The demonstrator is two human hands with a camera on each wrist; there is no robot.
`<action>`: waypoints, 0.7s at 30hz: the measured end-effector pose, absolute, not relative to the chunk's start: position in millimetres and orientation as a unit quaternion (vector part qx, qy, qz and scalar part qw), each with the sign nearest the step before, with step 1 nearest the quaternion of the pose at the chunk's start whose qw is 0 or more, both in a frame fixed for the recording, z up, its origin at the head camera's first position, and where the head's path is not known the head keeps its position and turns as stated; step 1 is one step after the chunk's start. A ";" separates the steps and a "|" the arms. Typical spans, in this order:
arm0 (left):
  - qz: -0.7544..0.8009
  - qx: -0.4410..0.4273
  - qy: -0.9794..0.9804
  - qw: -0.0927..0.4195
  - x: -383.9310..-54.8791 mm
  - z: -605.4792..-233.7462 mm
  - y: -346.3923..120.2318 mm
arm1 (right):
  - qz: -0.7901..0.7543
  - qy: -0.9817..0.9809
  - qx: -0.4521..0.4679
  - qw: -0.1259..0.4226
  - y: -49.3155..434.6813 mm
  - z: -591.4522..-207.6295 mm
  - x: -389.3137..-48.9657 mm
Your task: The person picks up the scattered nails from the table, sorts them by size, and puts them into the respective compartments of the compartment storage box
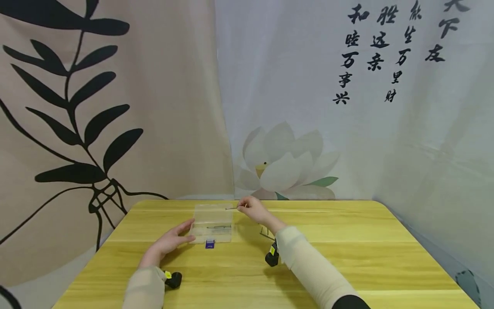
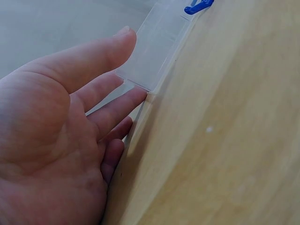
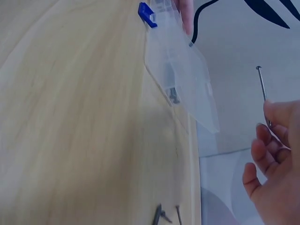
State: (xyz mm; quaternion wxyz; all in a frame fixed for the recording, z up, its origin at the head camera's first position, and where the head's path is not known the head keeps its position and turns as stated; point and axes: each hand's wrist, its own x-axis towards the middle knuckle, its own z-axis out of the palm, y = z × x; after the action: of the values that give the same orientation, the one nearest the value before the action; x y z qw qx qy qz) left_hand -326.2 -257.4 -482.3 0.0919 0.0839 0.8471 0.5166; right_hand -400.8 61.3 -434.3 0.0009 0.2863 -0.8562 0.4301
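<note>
- Nail (image 3: 262,87), right of centre in the right wrist frame — judged light, stiff and smooth; take hold by the shank, as it may roll or slip;
- Right grip (image 1: 252,209): clamped on the nail; left grip (image 1: 174,239): thumb and fingers apart, at the left edge of the box (image 1: 224,240);
- Count: one held nail; one clear box; one blue latch (image 1: 209,244); at least three metal pieces (image 3: 157,215) on the counter (image 1: 347,240), bottom of the right wrist frame; box contents — too unclear to count.
</note>
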 end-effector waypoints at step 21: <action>0.507 0.067 0.855 0.091 -326.7 -482.3 -257.1 | 0.380 -0.876 0.294 0.027 19.6 -447.1 -403.3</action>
State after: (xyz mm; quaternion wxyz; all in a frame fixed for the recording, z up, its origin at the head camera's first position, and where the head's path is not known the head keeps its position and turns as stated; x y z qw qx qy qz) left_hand -326.7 -257.1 -482.3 0.0910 0.0666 0.8546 0.5069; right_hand -403.3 19.6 -447.1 0.0274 0.2945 -0.8764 0.3802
